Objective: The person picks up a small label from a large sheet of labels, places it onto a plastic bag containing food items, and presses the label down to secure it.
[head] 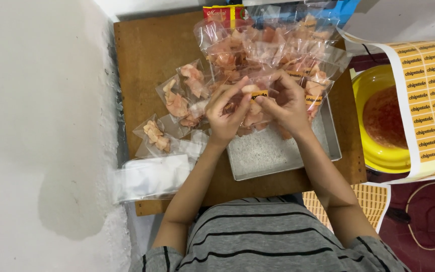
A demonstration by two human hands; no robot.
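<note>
Over the metal tray [283,151], both hands [226,112] [288,103] grip closed on a yellow sticker [259,94] lying left-right.

Two hands [255,108], one metal tray [278,156], one yellow bowl [373,156], one sticker sheet [431,100].

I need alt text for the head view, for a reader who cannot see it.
Both hands, left hand and right hand, hold a small clear bag of pink chips with an orange label, above a metal tray on a brown board. More filled bags lie around.
</note>
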